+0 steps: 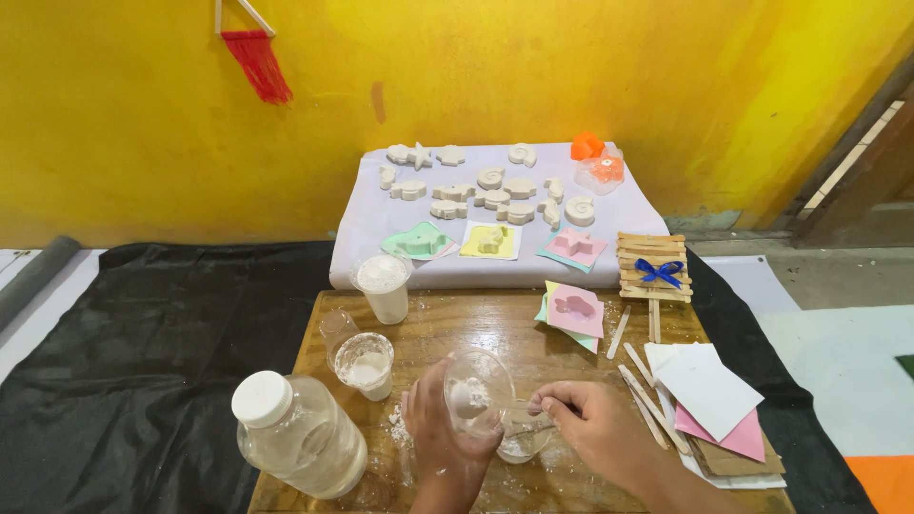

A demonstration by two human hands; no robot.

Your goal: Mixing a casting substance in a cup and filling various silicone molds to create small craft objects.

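Clear plastic cup (476,392) tipped on its side in my left hand (440,440), grip clamped around it, mouth facing right over the small bowl (521,444); right hand (595,424), just beside, pinches a stick (529,429) into that bowl.

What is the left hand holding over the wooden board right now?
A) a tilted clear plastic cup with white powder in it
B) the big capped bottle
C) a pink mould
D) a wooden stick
A: the left hand grips a clear plastic cup tipped on its side, white powder inside, above a small clear bowl that the right hand steadies.
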